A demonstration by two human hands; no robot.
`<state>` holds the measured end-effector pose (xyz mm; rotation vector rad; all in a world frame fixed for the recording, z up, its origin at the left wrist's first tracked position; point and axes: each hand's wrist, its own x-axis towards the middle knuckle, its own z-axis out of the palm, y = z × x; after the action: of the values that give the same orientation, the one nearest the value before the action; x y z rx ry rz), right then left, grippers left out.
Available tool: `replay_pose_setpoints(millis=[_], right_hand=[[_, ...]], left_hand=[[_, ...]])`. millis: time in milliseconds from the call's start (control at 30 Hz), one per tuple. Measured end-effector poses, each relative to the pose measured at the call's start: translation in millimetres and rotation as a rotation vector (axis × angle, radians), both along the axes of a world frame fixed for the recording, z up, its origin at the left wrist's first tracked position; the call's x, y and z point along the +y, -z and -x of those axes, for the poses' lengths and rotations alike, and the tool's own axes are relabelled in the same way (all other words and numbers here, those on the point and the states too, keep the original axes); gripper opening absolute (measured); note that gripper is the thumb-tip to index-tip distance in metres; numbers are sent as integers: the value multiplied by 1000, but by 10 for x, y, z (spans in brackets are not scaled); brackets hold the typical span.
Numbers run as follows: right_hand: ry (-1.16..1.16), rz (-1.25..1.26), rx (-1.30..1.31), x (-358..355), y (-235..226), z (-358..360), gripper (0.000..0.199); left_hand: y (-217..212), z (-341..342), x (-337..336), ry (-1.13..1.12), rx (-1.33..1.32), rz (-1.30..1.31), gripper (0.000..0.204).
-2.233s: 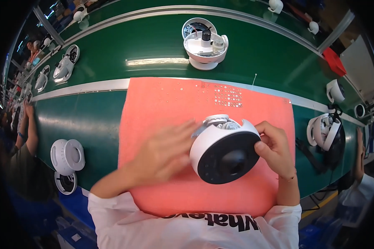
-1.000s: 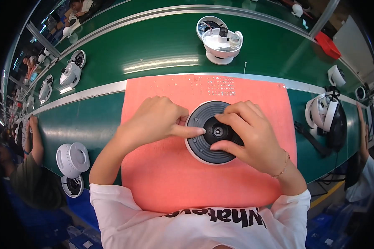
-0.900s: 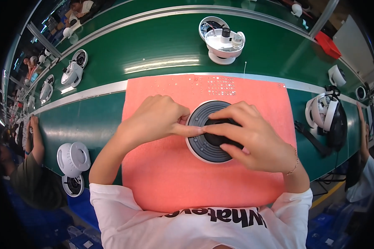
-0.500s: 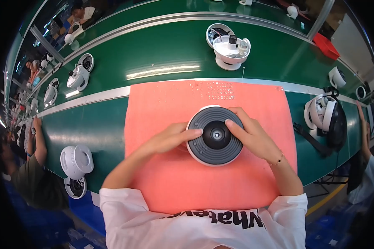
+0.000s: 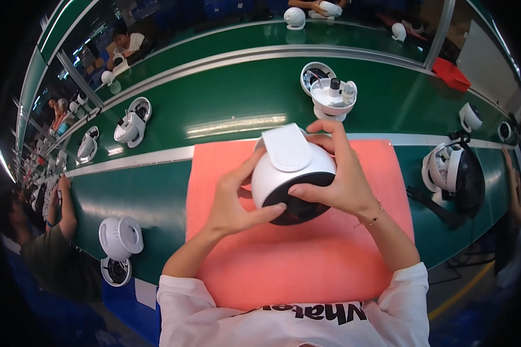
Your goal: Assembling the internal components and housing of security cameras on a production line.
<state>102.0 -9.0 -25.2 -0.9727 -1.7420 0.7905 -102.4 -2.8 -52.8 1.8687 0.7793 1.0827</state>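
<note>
Both hands hold a round white projector [image 5: 263,180] above a pink mat [image 5: 330,248]. Its dark front face tilts down toward me, and a flat white rounded stand plate [image 5: 289,147] shows on top. My left hand [image 5: 231,199] wraps the left side, with the thumb on the lower edge of the dark face. On the right side, my right hand [image 5: 347,179] presses its thumb against that face while the index finger arches above the shell. The far side of the projector and some fingertips are hidden.
Beyond the mat, an opened white unit [image 5: 333,99] stands on the green belt [image 5: 231,98]. More opened units [image 5: 131,128] sit farther left. At left on the bench is a white housing [image 5: 120,237]; at right, a unit [image 5: 440,168] beside a black bag [image 5: 469,179]. Other people work around.
The projector has been turned over: its grey ringed face with the lens pointed up before, and now the white shell and stand plate do. Both hands have shifted grip around it; the view has tilted.
</note>
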Motion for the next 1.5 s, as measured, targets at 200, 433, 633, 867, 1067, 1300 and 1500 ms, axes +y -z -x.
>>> replay_pose_setpoints(millis=[200, 433, 633, 867, 1067, 1300, 1500], right_hand=[[12, -218, 20, -40, -28, 300, 97], [134, -339, 78, 468, 225, 449, 96], [54, 184, 423, 873, 393, 360, 97], [356, 458, 1411, 1579, 1021, -649, 86], [356, 240, 1284, 1584, 1074, -1103, 73], [191, 227, 1041, 912, 369, -644, 54], [-32, 493, 740, 182, 30, -378, 47]], left_hand=[[174, -73, 276, 86, -909, 353, 70], [71, -533, 607, -236, -1123, 385, 65], [44, -304, 1052, -19, -787, 732, 69], [226, -317, 1458, -157, -791, 867, 80], [392, -319, 1607, -215, -771, 974, 94], [307, -228, 930, -293, -959, 987, 77], [433, 133, 403, 496, -1077, 997, 72]])
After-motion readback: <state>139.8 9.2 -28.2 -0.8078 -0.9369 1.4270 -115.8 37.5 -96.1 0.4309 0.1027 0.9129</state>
